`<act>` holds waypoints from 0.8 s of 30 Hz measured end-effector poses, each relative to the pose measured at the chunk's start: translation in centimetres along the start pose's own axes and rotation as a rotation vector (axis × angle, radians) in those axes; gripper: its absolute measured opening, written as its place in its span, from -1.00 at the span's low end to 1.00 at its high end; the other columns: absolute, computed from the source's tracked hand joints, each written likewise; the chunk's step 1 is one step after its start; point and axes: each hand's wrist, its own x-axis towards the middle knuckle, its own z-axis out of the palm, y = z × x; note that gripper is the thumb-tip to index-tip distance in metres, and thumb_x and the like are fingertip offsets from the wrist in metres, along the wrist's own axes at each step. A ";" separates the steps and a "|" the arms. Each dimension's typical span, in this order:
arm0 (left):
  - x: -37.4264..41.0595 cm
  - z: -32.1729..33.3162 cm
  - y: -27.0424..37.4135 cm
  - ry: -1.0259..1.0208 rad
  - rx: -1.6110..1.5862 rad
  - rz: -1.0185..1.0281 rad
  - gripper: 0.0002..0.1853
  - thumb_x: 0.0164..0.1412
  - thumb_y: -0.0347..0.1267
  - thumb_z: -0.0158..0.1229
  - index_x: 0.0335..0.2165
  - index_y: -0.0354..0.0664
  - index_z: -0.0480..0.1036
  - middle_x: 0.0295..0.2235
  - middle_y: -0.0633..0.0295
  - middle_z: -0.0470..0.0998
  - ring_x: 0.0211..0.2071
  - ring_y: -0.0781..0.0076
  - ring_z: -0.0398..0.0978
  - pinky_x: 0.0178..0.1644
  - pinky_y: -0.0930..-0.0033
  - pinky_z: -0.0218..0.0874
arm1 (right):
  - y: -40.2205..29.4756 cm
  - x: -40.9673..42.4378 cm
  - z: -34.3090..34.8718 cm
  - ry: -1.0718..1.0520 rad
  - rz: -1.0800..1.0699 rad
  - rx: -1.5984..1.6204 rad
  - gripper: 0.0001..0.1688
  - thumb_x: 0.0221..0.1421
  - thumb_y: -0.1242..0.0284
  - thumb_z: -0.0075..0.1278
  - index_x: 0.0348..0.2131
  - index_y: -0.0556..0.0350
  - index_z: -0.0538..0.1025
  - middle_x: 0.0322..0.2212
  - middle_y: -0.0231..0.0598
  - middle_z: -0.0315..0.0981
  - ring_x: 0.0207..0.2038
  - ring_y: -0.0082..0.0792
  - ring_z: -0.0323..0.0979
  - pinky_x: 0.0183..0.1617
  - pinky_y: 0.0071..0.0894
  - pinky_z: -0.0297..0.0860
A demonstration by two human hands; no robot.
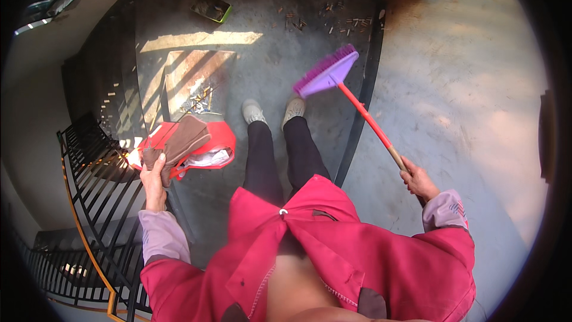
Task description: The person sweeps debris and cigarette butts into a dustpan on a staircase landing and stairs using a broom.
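My right hand (420,181) grips the brown lower part of a broom's red handle (373,125). The purple broom head (328,71) is lifted, its bristles towards the upper left, near my right shoe. My left hand (154,183) holds a brown cloth (185,136), and a red bag (221,136) with white material inside hangs beneath it. Whether the fingers also hold a dustpan's handle is hidden. Beyond the bag lies a dustpan-like metal tray (201,69) with cigarette butts and debris (199,100) in it.
Cigarette butts (357,22) lie scattered on the dark floor by the far right wall. A green-rimmed box (212,7) stands near the far wall. Stairs (109,103) with more litter and a black metal railing (103,201) are at left. A pale wall (460,98) rises at right.
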 end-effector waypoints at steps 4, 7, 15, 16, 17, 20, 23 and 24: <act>0.5 -0.1 -0.6 0.020 0.022 -0.024 -0.54 -0.08 -0.38 0.25 -0.17 -0.34 0.35 -0.25 0.17 0.45 -0.25 0.44 0.41 -0.13 0.42 0.22 | -2.3 5.6 1.3 0.330 -0.540 -0.169 -0.49 0.07 0.37 -0.19 0.05 -0.05 0.20 -0.54 0.14 0.39 -0.49 0.18 0.35 -0.38 -0.12 0.31; 0.6 -1.2 -1.0 -0.004 0.002 -0.042 -0.51 -0.10 -0.35 0.27 -0.17 -0.34 0.34 -0.24 0.15 0.44 -0.24 0.42 0.41 -0.12 0.41 0.21 | -10.1 9.5 0.8 0.393 -0.642 -0.325 -0.47 0.09 0.35 -0.19 0.08 -0.19 0.15 -0.55 0.13 0.39 -0.47 0.16 0.36 -0.36 -0.02 0.29; 0.0 -0.7 -1.5 -0.040 0.009 -0.089 -0.51 -0.10 -0.35 0.27 -0.18 -0.34 0.33 -0.25 0.16 0.43 -0.25 0.44 0.40 -0.13 0.42 0.19 | -22.4 18.7 -0.5 0.475 -0.589 -0.626 -0.49 0.11 0.28 -0.23 0.07 -0.42 0.14 -0.45 0.09 0.42 -0.41 0.10 0.39 -0.31 0.00 0.31; -0.2 -0.8 -1.5 -0.034 0.016 -0.081 -0.51 -0.10 -0.35 0.27 -0.18 -0.34 0.33 -0.25 0.16 0.43 -0.25 0.45 0.40 -0.14 0.42 0.20 | -22.1 18.6 -0.7 0.465 -0.549 -0.648 -0.50 0.11 0.27 -0.24 0.07 -0.41 0.15 -0.45 0.07 0.43 -0.39 0.07 0.40 -0.31 -0.02 0.32; -0.6 -0.9 -1.7 -0.028 0.022 -0.075 -0.51 -0.10 -0.35 0.26 -0.18 -0.35 0.33 -0.26 0.16 0.44 -0.25 0.45 0.40 -0.14 0.43 0.20 | -20.9 18.1 -1.4 0.454 -0.507 -0.673 -0.51 0.11 0.26 -0.26 0.07 -0.40 0.15 -0.44 0.04 0.43 -0.38 0.05 0.41 -0.31 -0.04 0.33; -1.6 0.8 -0.3 -0.020 0.039 -0.108 -0.53 -0.10 -0.38 0.26 -0.19 -0.34 0.35 -0.28 0.17 0.45 -0.28 0.47 0.40 -0.16 0.45 0.20 | -15.4 16.6 -3.2 0.464 -0.454 -0.667 -0.53 0.12 0.26 -0.26 0.05 -0.39 0.17 -0.43 0.01 0.44 -0.36 0.05 0.40 -0.30 -0.04 0.32; -1.5 1.5 0.0 -0.043 -0.006 -0.074 -0.55 -0.10 -0.39 0.25 -0.19 -0.34 0.36 -0.29 0.20 0.46 -0.30 0.48 0.41 -0.18 0.45 0.21 | -10.0 13.6 -4.7 0.442 -0.519 -0.564 -0.54 0.10 0.32 -0.22 0.03 -0.21 0.23 -0.42 0.08 0.42 -0.35 0.11 0.37 -0.27 -0.03 0.29; -1.3 1.4 0.2 -0.054 0.009 -0.066 -0.55 -0.10 -0.39 0.25 -0.19 -0.34 0.36 -0.29 0.20 0.46 -0.30 0.48 0.41 -0.18 0.45 0.22 | -8.4 12.5 -4.6 0.433 -0.541 -0.520 -0.54 0.09 0.35 -0.20 0.02 -0.14 0.25 -0.41 0.10 0.41 -0.35 0.12 0.36 -0.26 -0.03 0.28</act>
